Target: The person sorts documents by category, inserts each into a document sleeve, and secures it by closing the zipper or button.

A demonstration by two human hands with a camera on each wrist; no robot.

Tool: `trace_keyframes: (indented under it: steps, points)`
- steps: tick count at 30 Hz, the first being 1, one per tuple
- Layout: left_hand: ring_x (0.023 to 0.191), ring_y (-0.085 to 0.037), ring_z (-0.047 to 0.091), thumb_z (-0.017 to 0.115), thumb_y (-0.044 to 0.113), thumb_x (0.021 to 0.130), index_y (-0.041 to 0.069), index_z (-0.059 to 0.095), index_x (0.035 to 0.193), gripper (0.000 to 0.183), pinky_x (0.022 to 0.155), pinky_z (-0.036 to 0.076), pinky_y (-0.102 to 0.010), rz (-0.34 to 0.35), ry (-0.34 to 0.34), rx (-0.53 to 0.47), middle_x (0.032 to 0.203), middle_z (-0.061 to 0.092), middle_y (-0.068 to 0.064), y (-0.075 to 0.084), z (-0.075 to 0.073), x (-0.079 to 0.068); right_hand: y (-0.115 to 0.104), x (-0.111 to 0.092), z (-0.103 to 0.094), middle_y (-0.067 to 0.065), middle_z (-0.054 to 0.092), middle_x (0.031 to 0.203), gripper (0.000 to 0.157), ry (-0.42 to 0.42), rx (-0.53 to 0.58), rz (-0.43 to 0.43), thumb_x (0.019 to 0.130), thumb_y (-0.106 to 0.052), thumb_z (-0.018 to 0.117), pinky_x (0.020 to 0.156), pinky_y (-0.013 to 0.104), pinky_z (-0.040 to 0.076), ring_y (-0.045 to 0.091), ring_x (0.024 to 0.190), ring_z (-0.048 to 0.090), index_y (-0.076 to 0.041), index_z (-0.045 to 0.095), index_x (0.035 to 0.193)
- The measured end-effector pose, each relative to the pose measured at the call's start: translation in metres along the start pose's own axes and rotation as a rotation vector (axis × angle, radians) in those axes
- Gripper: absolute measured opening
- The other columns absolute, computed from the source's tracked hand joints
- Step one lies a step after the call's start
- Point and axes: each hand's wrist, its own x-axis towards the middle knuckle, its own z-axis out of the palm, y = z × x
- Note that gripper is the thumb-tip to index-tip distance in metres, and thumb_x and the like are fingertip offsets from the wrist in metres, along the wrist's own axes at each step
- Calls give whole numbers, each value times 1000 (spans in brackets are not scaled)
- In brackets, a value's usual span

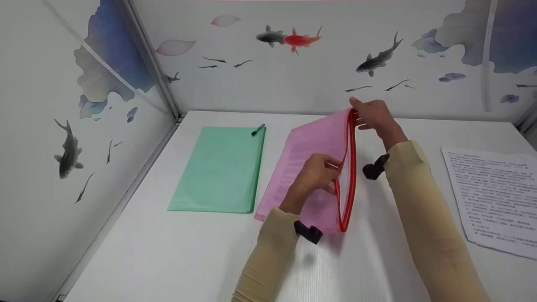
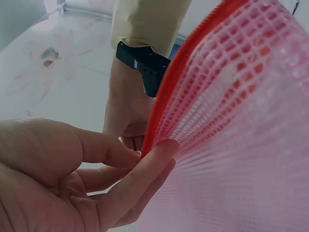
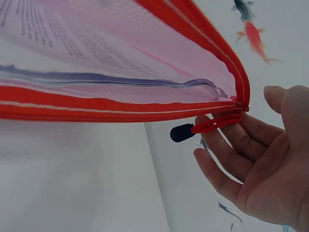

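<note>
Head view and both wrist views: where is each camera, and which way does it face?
Head: worn on the head, facing forward and down at the pink pouch; left hand, right hand and sleeves show.
Left wrist: on that wrist, facing the pouch's red edge; left hand close, right hand and sleeve beyond.
Right wrist: on that wrist, facing into the open pouch; right hand only.
Wrist views share the red edge.

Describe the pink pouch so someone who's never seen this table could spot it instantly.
On the white table, find the green pouch and, farther right, the printed paper. Between them is the pink pouch, pinched by the left hand. Unlike its neighbours, it has a gaping mouth edged in red.
</note>
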Motion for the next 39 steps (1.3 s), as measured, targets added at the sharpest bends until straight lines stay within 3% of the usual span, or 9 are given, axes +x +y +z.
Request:
trace_keyframes:
  steps: [5,14,23,32,36,39]
  points:
    - [78,-17,68,63,0,93,4,71,118,26,63,63,-35,-25,-26,25,98,72,-9,-3,5,2,-2,-1,-4,5,69,103,72,39,57,66,95,-61,53,79,26,61,7,76,71,1,59,131]
    - [76,-16,65,65,1,93,6,73,113,22,65,63,-34,-69,-79,112,94,69,-5,-13,14,10,-2,-3,-8,13,65,126,66,-67,22,174,94,-60,58,94,36,58,15,95,73,-6,60,132]
    - [69,-19,64,69,4,92,7,75,111,20,71,63,-40,-118,-103,199,93,69,-6,-20,16,15,-2,-8,-13,0,68,102,51,-137,59,158,94,-48,65,79,26,61,11,85,69,-6,63,121]
    - [77,-23,68,74,10,87,16,74,103,17,69,63,-33,-195,-77,236,91,68,-2,-22,14,17,-5,-11,-9,1,69,100,45,-148,110,190,97,-43,63,78,26,61,12,82,71,-8,64,124]
    - [80,-22,68,79,15,83,16,73,102,20,69,63,-31,-177,-41,219,93,69,-1,-21,13,16,-6,-12,-8,3,68,102,44,-155,138,204,97,-42,64,80,26,61,12,82,71,-8,63,125]
    - [84,-21,68,78,19,85,15,72,106,23,70,63,-31,-127,13,141,97,70,0,-20,14,16,-6,-13,-8,3,68,101,46,-155,143,210,97,-42,64,79,26,61,12,80,72,-7,62,126]
